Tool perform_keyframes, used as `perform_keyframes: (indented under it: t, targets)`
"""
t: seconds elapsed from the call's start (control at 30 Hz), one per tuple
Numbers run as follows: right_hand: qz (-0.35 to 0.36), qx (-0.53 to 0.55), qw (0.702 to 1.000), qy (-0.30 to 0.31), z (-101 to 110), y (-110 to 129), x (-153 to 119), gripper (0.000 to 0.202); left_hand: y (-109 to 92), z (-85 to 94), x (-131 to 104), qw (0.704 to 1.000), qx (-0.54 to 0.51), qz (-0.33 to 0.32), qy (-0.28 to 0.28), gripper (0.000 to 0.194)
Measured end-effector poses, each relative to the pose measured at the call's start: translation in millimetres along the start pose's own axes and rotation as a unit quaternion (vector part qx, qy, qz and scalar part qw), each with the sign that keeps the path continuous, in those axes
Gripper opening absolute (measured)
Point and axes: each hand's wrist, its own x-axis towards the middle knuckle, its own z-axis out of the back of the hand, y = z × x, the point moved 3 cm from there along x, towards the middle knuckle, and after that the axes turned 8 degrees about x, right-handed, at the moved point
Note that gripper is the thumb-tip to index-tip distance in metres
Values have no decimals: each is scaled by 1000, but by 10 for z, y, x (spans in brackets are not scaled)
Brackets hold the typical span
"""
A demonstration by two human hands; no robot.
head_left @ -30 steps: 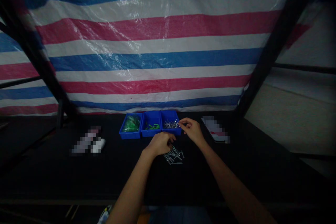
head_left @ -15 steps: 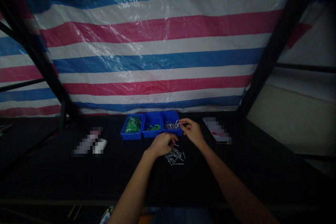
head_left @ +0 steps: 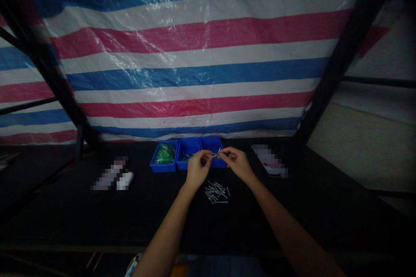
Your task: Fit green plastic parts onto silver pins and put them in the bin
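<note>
My left hand [head_left: 199,166] is above the near edge of the right blue bin [head_left: 222,163], thumb and fingers pinched together. Facing it from the right, my right hand [head_left: 238,162] also has its fingertips closed. Thin silvery nails or screws [head_left: 216,154] show between the two sets of fingertips; whether they are gripped or lie in the bin behind, I cannot tell. Below the hands, a loose pile of similar metal pieces [head_left: 217,192] lies on the black table [head_left: 247,225]. The middle blue bin [head_left: 189,143] holds small green pieces, partly covered by my left hand.
The left blue bin [head_left: 163,167] contains a clear bag of green pieces [head_left: 165,153]. A white object [head_left: 125,180] and a blurred-out item [head_left: 110,173] lie at left; a flat phone-like object [head_left: 269,160] lies at right. Striped sheeting [head_left: 195,73] hangs behind, between dark frame posts.
My left hand has risen from above the metal pile to the right bin, close to the right hand's fingertips. My right hand has barely moved. The pile is now fully visible.
</note>
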Motion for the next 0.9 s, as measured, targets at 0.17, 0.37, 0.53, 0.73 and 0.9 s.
perform_keyframes:
  t: [0.17, 0.37, 0.53, 0.73, 0.9]
  targets:
    - [0, -4, 999, 43, -108, -10, -31, 26, 30, -44, -7, 999, -27, 10, -21, 16]
    - [-37, 28, 998, 38, -112, -98, -15, 29, 1, -67, -16, 999, -26, -9, -27, 15]
    - [-46, 54, 996, 46, -77, -103, 11, 30, -31, -69, -29, 999, -39, -15, -34, 14]
    - [-74, 81, 990, 88, -72, -114, 6, 31, 49, -96, -12, 993, -109, 30, -41, 18]
    - [-77, 91, 986, 116, -115, -81, -22, 33, 107, -119, 18, 977, -204, 58, -37, 24]
